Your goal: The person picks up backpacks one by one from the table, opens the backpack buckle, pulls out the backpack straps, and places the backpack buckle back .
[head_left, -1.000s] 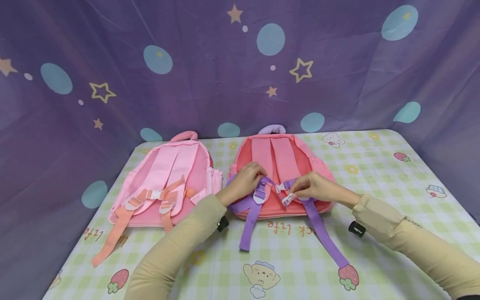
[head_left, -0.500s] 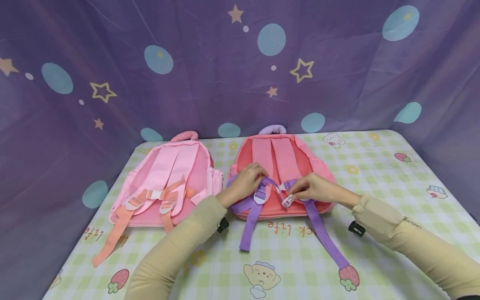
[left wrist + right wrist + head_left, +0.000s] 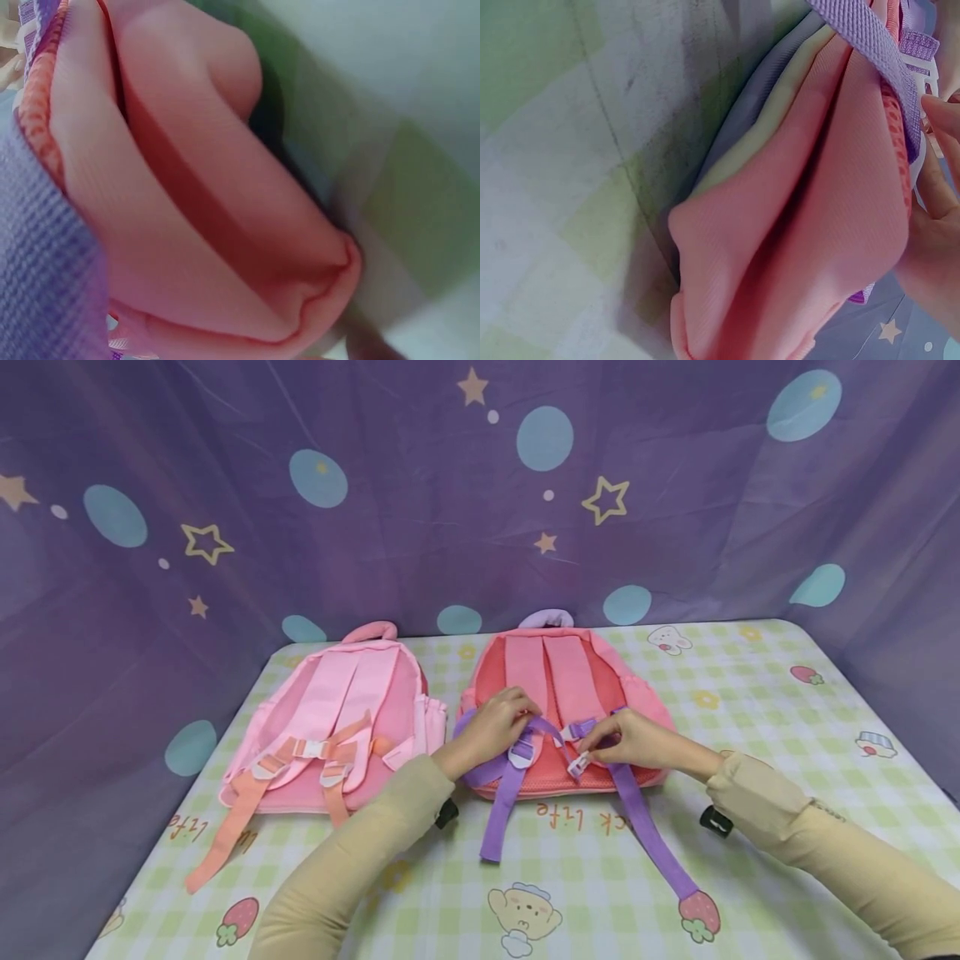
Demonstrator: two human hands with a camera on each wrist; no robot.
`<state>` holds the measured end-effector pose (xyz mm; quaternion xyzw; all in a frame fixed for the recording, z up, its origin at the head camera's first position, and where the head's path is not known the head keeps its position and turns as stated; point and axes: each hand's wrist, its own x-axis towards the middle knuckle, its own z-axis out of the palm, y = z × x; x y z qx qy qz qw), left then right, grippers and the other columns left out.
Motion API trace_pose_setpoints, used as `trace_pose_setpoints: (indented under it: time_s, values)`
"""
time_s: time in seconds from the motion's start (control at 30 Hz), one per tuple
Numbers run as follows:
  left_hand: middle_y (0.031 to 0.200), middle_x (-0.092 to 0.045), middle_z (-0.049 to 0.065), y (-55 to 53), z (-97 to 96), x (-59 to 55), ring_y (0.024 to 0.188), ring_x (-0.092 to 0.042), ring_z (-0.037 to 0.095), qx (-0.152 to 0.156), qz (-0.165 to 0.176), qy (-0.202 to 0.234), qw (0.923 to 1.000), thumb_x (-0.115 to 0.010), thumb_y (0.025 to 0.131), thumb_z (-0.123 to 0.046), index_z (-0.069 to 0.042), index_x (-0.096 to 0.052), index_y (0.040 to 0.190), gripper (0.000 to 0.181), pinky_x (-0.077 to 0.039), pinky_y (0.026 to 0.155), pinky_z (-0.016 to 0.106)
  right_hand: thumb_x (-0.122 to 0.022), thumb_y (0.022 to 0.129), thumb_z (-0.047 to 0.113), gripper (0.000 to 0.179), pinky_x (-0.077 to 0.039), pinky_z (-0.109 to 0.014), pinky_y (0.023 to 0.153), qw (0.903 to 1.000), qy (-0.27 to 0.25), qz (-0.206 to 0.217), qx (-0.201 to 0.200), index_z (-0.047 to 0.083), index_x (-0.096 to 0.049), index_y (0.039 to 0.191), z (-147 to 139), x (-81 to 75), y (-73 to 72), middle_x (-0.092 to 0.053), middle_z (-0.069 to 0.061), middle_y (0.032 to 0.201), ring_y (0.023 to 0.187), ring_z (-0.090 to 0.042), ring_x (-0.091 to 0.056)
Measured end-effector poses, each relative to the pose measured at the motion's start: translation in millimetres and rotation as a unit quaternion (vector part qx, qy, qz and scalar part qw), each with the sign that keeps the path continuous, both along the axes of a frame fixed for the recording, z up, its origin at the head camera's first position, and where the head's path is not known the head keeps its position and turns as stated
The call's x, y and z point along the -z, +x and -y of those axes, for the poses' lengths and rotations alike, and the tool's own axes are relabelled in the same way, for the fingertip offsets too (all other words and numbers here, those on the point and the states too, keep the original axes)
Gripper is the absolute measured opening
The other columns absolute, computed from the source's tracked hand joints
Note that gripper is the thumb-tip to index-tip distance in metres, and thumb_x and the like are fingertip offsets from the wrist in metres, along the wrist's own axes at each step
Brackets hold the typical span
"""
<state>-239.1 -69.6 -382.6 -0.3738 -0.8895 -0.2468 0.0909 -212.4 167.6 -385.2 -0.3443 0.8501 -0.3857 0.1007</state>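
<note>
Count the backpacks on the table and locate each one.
2: the light pink backpack on the left, and the coral backpack beside it to the right, with the left hand and right hand over it.

Person, long beige sleeves, small black unit at each wrist.
Left sleeve [image 3: 352, 860] and right sleeve [image 3: 855, 864] plain, smooth, lightly creased; right cuff [image 3: 753, 789] looks folded back, a broad band. Fine patterned mark [image 3: 828, 812] on the right sleeve, too small to read. Left wrist unit [image 3: 447, 814] partly hidden; right wrist unit [image 3: 716, 821] compact, boxy. Dark edge [image 3: 937, 956] at the frame's lower right corner.
</note>
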Motion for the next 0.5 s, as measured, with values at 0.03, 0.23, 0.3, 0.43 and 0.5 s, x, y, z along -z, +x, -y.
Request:
trace_pose_setpoints:
  time_s: [0.03, 0.23, 0.3, 0.43, 0.5]
  values:
    - [0.089, -0.058, 0.004, 0.1, -0.1, -0.1, 0.088, -0.054, 0.017, 0.001, -0.001, 0.001, 1.0000, -0.057, 0.083, -0.001, -0.006, -0.067, 0.090, 0.013, -0.044, 0.079, 0.027, -0.067, 0.076, 0.008, 0.009, -0.047, -0.021, 0.067, 1.0000, 0.001, 0.001, 0.001, 0.008, -0.071, 0.085, 0, -0.1, 0.0, -0.068, 0.000, 0.082, 0.076, -0.004, -0.057]
    - [0.090, -0.058, 0.005, 1.8, 0.5, -1.4, 0.089, -0.054, 0.017, 0.007, -0.008, 0.008, 0.9999, -0.057, 0.083, -0.001, -0.005, -0.067, 0.090, 0.013, -0.044, 0.079, 0.026, -0.068, 0.075, 0.009, 0.010, -0.043, -0.020, 0.062, 1.0000, 0.008, 0.000, 0.005, 0.008, -0.071, 0.085, -2, -1.2, -0.1, -0.067, 0.001, 0.082, 0.073, -0.005, -0.053]
    - [0.090, -0.058, 0.005, 2.8, 1.6, -2.2, 0.089, -0.054, 0.018, 0.011, -0.010, 0.015, 0.9998, -0.057, 0.082, -0.001, -0.005, -0.066, 0.091, 0.013, -0.044, 0.080, 0.026, -0.068, 0.075, 0.010, 0.011, -0.041, -0.019, 0.061, 0.9999, 0.011, -0.004, 0.005, 0.009, -0.071, 0.086, -3, -2.0, 0.1, -0.067, 0.001, 0.083, 0.071, -0.005, -0.051]
    - [0.091, -0.058, 0.006, 6.9, 6.9, -4.2, 0.091, -0.053, 0.018, 0.011, -0.013, 0.027, 0.9995, -0.058, 0.081, 0.000, -0.004, -0.066, 0.092, 0.014, -0.044, 0.082, 0.027, -0.069, 0.075, 0.014, 0.013, -0.039, -0.020, 0.059, 0.9997, 0.020, 0.001, 0.017, 0.012, -0.071, 0.088, -8, -5.2, 1.8, -0.065, 0.003, 0.085, 0.069, -0.007, -0.046]
    - [0.092, -0.057, 0.006, 9.7, 10.9, -5.6, 0.091, -0.053, 0.018, 0.007, -0.014, 0.028, 0.9995, -0.058, 0.080, 0.000, -0.005, -0.066, 0.092, 0.015, -0.044, 0.082, 0.028, -0.069, 0.075, 0.017, 0.015, -0.041, -0.022, 0.062, 0.9994, 0.026, 0.006, 0.024, 0.013, -0.070, 0.090, -12, -7.7, 3.0, -0.065, 0.003, 0.087, 0.073, -0.008, -0.049]
